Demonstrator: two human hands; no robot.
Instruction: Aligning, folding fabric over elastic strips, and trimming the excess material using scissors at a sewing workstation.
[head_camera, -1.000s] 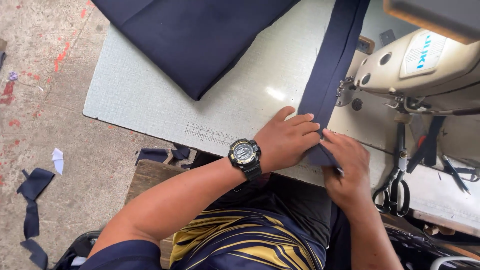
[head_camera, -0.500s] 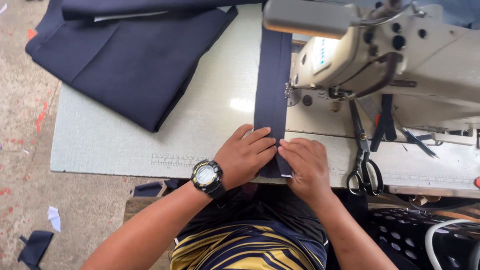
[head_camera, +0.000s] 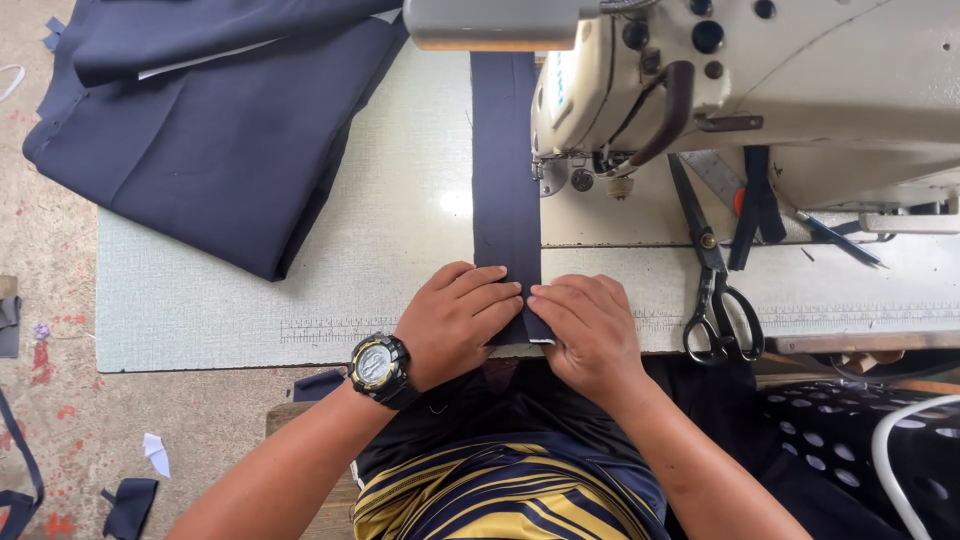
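Left hand: centre frame, palm down, fingers extended rightward, wristwatch on wrist.
Right hand: just beside it, palm down, fingertips meeting the left's.
Forearms: bare, angling up from bottom edge.

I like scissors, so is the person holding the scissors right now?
No, the scissors lie on the table, while the left hand and right hand press the dark fabric strip.

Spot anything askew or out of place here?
Mostly tidy: both hands, left hand and right hand, press the navy strip flat and straight. Only oddities: fabric scraps on the floor; folded cloth overhangs the table.
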